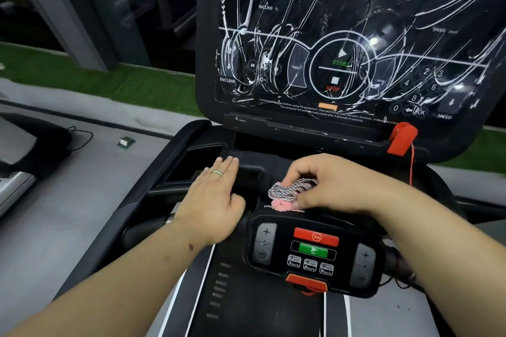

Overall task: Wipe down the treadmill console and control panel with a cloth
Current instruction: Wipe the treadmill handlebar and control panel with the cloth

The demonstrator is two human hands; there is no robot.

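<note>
Cloth (290,192) pinched under right hand (328,186), left hand (216,194) flat beside

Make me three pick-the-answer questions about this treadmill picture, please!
1. Where is the pink and grey woven cloth?
A. just behind the small black control panel
B. on the floor
C. on the big screen

2. What colour is the wide Stop button?
A. blue
B. red
C. yellow

3. How does the big black console screen look?
A. streaked with white smears
B. spotless
C. covered by a towel

Answers: 1 A, the right hand grips it there. 2 B, it is red above the green button. 3 A, white lines cross it.
</note>
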